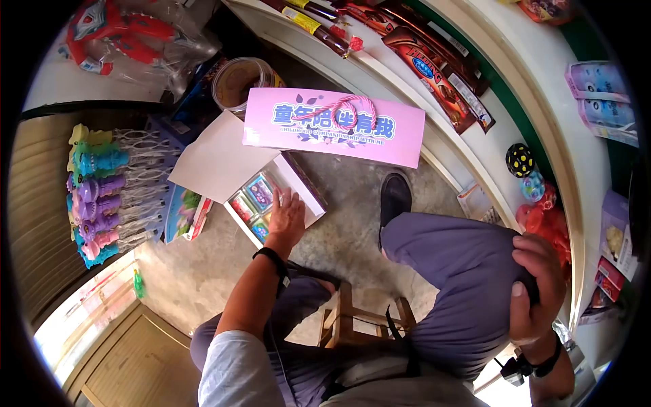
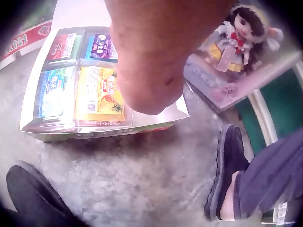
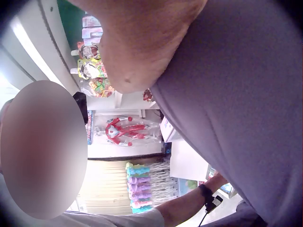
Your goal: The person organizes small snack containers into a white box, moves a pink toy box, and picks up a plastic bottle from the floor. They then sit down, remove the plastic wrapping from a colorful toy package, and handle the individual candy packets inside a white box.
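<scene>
While a row of colourful toys (image 1: 102,190) is hung at the far left, the open box (image 1: 317,216) is seen to its right, set on the concrete floor (image 1: 352,244). Its pale flap (image 1: 217,152) is folded out toward the toys. Inside, small packs are laid side by side: a red pack (image 2: 62,47), a purple pack (image 2: 101,46), a blue pack (image 2: 53,92) and a yellow pack (image 2: 98,92) are shown in the left wrist view.

Over the right part of these packs the left hand (image 1: 288,217) is held, its fingers loosely extended and slightly apart; nothing is seen gripped, and whether a pack is touched by the fingertips cannot be told. Above the box in the head view, a round tub (image 1: 239,83) is placed, and beside it a pink box (image 1: 400,139) with a twisted cord handle (image 1: 367,112) can be seen. Below, a wooden stool (image 1: 344,315) is partly hidden by the person's legs.

To the right, the knee is covered by gray trousers (image 1: 454,271), and on it the right hand (image 1: 539,292) is rested, thumb and fingers spread apart and relaxed. Farther right, wrapped snacks (image 1: 434,81) and a black ball with yellow spots (image 1: 520,161) are kept on the shelf (image 1: 491,146).
</scene>
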Demonstrator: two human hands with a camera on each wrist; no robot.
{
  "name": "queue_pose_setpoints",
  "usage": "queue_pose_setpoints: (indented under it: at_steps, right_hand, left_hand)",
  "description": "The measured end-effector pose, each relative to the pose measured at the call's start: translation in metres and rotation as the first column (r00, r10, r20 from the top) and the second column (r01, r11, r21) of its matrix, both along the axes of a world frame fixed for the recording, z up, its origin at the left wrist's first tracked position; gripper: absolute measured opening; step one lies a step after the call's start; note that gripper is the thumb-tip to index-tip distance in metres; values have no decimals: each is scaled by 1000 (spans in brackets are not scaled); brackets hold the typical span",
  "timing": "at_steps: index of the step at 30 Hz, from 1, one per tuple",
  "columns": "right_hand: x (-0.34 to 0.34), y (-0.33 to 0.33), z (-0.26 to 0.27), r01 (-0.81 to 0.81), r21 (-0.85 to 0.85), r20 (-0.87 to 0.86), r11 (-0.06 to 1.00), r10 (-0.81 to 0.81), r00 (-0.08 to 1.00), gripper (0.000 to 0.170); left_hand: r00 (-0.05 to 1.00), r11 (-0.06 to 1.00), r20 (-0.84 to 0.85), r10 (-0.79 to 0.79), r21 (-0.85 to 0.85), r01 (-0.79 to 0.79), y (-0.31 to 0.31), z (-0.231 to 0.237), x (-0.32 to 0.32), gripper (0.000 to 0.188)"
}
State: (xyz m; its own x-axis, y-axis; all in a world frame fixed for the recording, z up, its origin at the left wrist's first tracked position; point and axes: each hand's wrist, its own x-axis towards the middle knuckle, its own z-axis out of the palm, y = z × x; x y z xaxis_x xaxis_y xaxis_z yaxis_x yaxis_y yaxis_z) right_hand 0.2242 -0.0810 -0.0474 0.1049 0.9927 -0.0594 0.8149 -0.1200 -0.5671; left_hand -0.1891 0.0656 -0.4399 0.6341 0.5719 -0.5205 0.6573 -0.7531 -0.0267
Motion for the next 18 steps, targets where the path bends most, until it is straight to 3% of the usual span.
queue_pose_setpoints:
  at_steps: [2,5,7,9,11,14,18]
  right_hand:
    - [0,-3,1,4,-9,7,1000,-4,1000,39]
    - [1,-5,-1,15,-3,-5,1000,-15,1000,38]
    - [0,-4,-1,21,-3,-12,1000,-21,1000,38]
    - [-1,1,1,19,-9,-8,1000,-19,1000,38]
    - [-3,3,2,16,-16,1,1000,-16,1000,38]
    - [-4,4,2,9,-30,12,1000,-9,1000,38]
    - [-3,4,1,14,-33,12,999,-13,1000,38]
  left_hand:
    - [999,996,-5,-51,67,51,1,-6,6,42]
    - [978,984,-207,14,-169,-50,18,16,29,39]
    - [971,982,-239,-33,-186,-13,15,14,26,39]
    - [983,991,-180,-32,-137,7,16,8,19,39]
    - [1000,1000,-29,0,-32,-1,15,2,9,40]
    - [998,986,52,-34,167,25,31,1,2,51]
    - [984,997,-161,77,42,-71,50,13,-2,69]
